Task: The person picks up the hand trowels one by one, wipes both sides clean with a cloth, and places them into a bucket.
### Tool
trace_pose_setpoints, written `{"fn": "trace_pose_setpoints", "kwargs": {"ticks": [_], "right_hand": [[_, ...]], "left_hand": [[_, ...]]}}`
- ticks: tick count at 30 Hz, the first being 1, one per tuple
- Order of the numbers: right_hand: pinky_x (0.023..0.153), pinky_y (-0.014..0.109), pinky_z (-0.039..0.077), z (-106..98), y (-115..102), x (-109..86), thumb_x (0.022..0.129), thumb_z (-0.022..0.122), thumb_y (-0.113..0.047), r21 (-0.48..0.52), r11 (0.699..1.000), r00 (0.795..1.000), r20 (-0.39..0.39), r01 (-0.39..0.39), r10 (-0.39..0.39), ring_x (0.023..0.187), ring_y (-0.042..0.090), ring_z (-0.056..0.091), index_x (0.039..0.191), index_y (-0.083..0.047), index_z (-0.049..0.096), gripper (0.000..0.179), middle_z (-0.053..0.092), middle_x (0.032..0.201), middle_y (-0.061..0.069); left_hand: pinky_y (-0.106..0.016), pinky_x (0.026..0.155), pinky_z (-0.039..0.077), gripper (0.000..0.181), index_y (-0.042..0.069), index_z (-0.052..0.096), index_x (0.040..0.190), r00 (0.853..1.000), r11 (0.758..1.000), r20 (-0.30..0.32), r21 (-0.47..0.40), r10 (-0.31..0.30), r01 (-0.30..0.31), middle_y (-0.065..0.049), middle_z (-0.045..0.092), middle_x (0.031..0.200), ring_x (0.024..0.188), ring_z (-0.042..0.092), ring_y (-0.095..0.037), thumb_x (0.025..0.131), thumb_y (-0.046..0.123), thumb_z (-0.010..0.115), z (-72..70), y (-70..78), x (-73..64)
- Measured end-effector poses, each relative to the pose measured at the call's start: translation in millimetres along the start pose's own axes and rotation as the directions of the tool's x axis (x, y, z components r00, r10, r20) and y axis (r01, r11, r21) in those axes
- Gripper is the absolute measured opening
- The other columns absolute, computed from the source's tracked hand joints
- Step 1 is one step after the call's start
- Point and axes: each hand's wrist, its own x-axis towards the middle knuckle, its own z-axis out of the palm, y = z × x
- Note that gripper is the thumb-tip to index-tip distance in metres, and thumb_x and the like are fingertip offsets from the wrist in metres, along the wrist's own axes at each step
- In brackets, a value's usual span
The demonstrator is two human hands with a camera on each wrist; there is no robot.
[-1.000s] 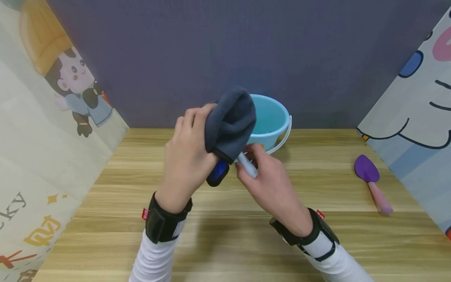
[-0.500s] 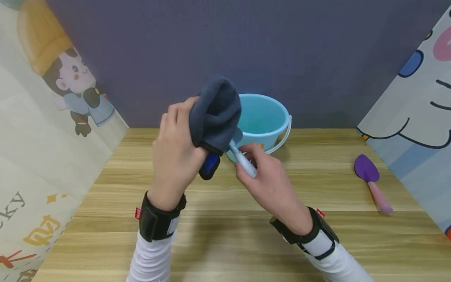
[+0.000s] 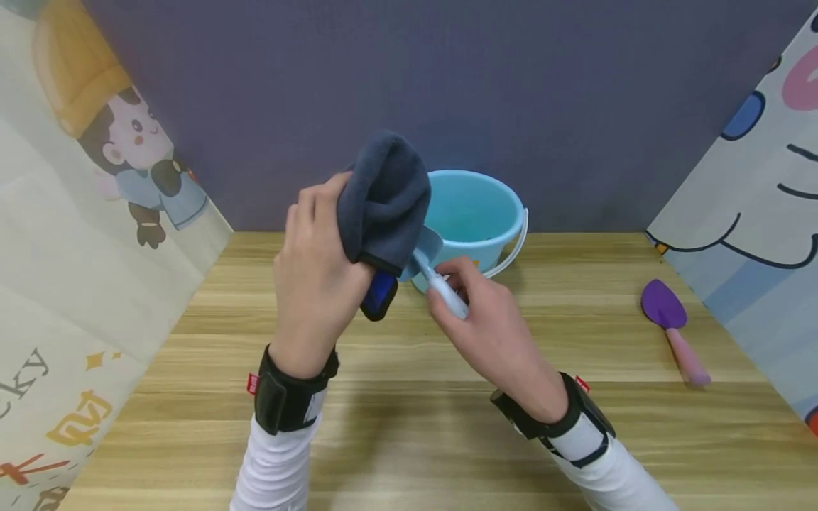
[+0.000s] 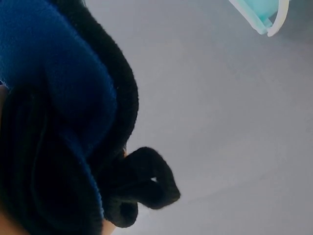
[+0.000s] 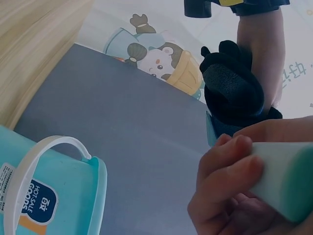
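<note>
In the head view my left hand point(image 3: 316, 248) grips a folded dark grey cloth point(image 3: 386, 202) with black edging and a bright blue patch beneath. The left wrist view shows the cloth's blue side point(image 4: 73, 73) and a small black loop point(image 4: 146, 178). My right hand point(image 3: 486, 323) holds a light blue toy shovel point(image 3: 447, 294) by its pale handle, thumb and fingers curled round it. The shovel's blade point(image 3: 429, 245) points up and left, its left part hidden behind the cloth. In the right wrist view the handle end point(image 5: 279, 181) sits in my right fingers.
A light blue bucket point(image 3: 479, 248) with a white handle stands behind my hands, near the dark back wall point(image 3: 511, 92). On the right of the wooden table point(image 3: 575, 468) lies a purple shovel point(image 3: 664, 305) with a pink handle. Printed panels flank both sides.
My left hand has moved left and slightly up with the cloth, uncovering more of the shovel's neck and blade. The right hand stays nearly in place, holding the handle.
</note>
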Motion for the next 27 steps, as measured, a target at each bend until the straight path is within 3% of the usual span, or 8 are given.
{"fn": "trace_pose_setpoints", "kwargs": {"ticks": [6, 11, 20, 27], "right_hand": [[0.065, 0.032, 0.047, -1.5, 2.1, 1.7, 0.104, 0.054, -0.031, -0.026, 0.999, 0.999, 0.031, -0.036, 0.037, 0.072, 0.018, 0.056, 0.121, -0.011, 0.060, 0.027, 0.063, 0.087, 0.004], [0.069, 0.033, 0.047, -2.6, 5.4, 3.9, 0.107, 0.048, -0.034, -0.033, 0.996, 0.996, 0.044, -0.082, 0.084, 0.078, 0.020, 0.057, 0.125, -0.010, 0.057, 0.031, 0.060, 0.092, 0.005], [0.077, 0.039, 0.052, -3.4, 16.8, 9.6, 0.104, 0.054, -0.028, -0.057, 0.998, 1.000, 0.014, -0.022, 0.023, 0.088, 0.022, 0.062, 0.125, -0.008, 0.057, 0.030, 0.069, 0.110, 0.009], [0.067, 0.034, 0.050, -3.2, 21.5, 13.9, 0.102, 0.057, -0.024, -0.074, 0.997, 0.999, 0.020, -0.035, 0.037, 0.074, 0.020, 0.061, 0.125, -0.010, 0.051, 0.027, 0.071, 0.110, 0.010]], "left_hand": [[-0.056, 0.074, 0.054, 0.063, 0.020, 0.049, 0.147, 1.000, 1.000, 0.002, -0.001, -0.001, 0.001, -0.007, 0.059, 0.132, 0.112, 0.055, -0.031, 0.089, 0.018, 0.073, 0.7, -0.1, 1.0], [-0.057, 0.075, 0.053, 0.063, 0.019, 0.050, 0.147, 1.000, 1.000, 0.001, 0.001, -0.018, 0.018, -0.008, 0.059, 0.134, 0.114, 0.055, -0.032, 0.088, 0.015, 0.074, -0.2, -1.2, 1.1], [-0.055, 0.076, 0.053, 0.064, 0.019, 0.050, 0.147, 1.000, 1.000, -0.002, -0.011, 0.000, 0.000, -0.008, 0.059, 0.133, 0.114, 0.055, -0.032, 0.087, 0.013, 0.073, -2.5, 0.3, -0.9], [-0.052, 0.074, 0.053, 0.063, 0.018, 0.050, 0.146, 0.999, 0.999, 0.009, -0.008, 0.047, -0.047, -0.008, 0.060, 0.131, 0.109, 0.057, -0.031, 0.088, 0.013, 0.073, -5.1, 3.8, -3.7]]}}
